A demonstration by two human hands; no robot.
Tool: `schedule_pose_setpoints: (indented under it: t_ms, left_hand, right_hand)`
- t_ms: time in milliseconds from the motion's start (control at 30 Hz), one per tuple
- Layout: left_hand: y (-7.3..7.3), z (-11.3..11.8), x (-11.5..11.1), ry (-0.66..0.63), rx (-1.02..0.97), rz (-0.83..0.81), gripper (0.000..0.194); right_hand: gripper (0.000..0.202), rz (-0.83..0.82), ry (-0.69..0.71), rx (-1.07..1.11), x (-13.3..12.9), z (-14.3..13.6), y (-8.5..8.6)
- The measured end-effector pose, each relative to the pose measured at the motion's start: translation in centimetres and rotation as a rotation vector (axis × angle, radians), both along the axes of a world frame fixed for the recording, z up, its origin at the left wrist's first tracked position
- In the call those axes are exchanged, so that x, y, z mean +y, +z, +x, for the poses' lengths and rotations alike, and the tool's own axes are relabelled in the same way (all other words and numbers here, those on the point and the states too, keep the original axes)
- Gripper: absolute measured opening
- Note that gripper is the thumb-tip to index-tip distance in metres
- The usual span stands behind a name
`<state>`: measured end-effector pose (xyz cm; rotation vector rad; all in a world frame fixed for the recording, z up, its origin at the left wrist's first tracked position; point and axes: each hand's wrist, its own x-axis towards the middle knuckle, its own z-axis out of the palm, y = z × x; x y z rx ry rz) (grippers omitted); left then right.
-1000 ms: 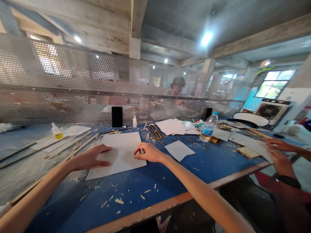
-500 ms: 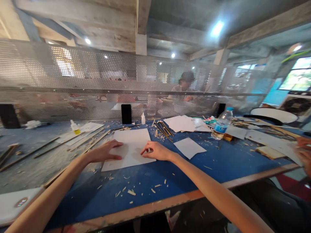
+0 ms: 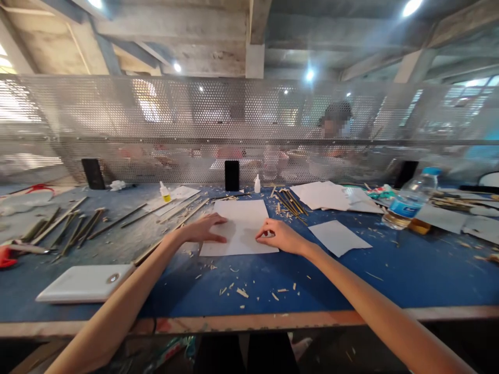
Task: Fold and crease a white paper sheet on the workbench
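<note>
Bracketing a white rectangular sheet of paper (image 3: 245,215) on a blue tabletop (image 3: 300,298)

From where I stand, the sheet lies flat between the two hands. The left hand (image 3: 205,228) is over its left side, thumb and fingers spread wide apart. The right hand (image 3: 283,236) is over its right side, thumb and forefinger curled close together; I can't tell whether anything is pinched there. Just right of that hand lies a smaller piece of white paper (image 3: 339,237), with a clear, blue-capped plastic bottle (image 3: 408,205) farther out. Beyond the same hand are thin dark wooden sticks (image 3: 291,203). A flat white rectangular device (image 3: 88,283) sits left of the left forearm, and pale wood shavings (image 3: 242,293) litter the near side of both hands.
</note>
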<state>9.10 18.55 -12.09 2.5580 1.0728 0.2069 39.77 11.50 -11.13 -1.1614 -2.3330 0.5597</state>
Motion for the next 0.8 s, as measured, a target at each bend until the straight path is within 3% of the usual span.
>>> schedule_pose_setpoints:
  t_ms: [800]
  left_hand:
    - [-0.19,-0.13,0.35,-0.015,0.010,0.033,0.075]
  right_hand:
    - [0.010,0.026,0.017,-0.023,-0.03,-0.57,-0.03]
